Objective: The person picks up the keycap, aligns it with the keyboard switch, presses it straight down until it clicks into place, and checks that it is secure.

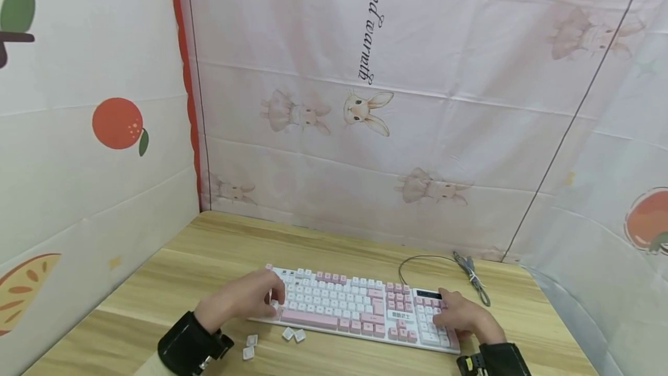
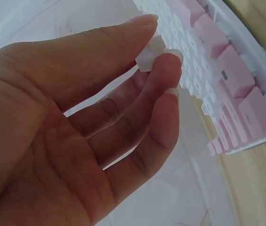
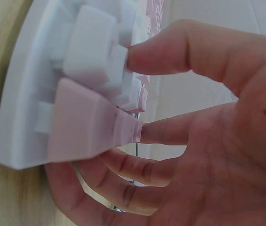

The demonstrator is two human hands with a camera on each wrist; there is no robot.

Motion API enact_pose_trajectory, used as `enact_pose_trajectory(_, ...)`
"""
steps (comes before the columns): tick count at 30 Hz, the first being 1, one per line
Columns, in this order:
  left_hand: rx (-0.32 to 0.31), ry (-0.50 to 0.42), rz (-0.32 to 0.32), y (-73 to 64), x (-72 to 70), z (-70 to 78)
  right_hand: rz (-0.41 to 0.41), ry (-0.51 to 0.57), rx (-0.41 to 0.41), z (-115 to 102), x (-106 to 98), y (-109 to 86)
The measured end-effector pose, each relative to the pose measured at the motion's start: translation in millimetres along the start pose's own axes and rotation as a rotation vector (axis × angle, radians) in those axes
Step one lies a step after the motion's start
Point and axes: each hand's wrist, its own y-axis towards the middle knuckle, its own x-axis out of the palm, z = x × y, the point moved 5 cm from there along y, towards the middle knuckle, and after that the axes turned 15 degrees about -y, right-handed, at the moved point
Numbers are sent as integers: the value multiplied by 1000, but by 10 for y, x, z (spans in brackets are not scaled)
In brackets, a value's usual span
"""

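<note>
A white and pink keyboard (image 1: 311,319) lies on the wooden table. Over its left end, my left hand (image 1: 250,295) pinches a small white keycap (image 2: 150,54) between thumb and fingertips. At the other end, my right hand (image 1: 464,313) grips the keyboard's right edge. Its thumb (image 3: 158,54) presses against the white number-pad keys, and the other fingers curl along the side by a pink key (image 3: 78,122). Several loose white keycaps (image 1: 288,334) lie on the table in front of the keyboard, near the left wrist.
Behind the keyboard's right end, a bundled grey cable (image 1: 472,277) rests on the table (image 1: 229,242), its lead running to the keyboard. Printed cloth (image 1: 313,161) hangs at the back and on both sides. Each wrist wears a black strap (image 1: 188,341).
</note>
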Motion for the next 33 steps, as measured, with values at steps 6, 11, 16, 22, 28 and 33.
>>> enact_pose_trajectory(6,-24,-6,4,8,-38,-25,2,-9,-2,4,-4,-8)
enact_pose_trajectory(11,-14,8,30,6,-91,-23,-5,3,6,0,-6,-1)
enact_pose_trajectory(16,-35,12,41,8,-148,-29,-3,1,0,0,0,8)
enact_pose_trajectory(22,-103,-27,40,29,-184,-55,2,4,4,4,-3,21)
enact_pose_trajectory(28,-144,30,69,24,-212,-71,1,-6,0,9,4,8)
enact_pose_trajectory(33,-183,64,97,29,-244,-98,-7,8,12,-2,6,4)
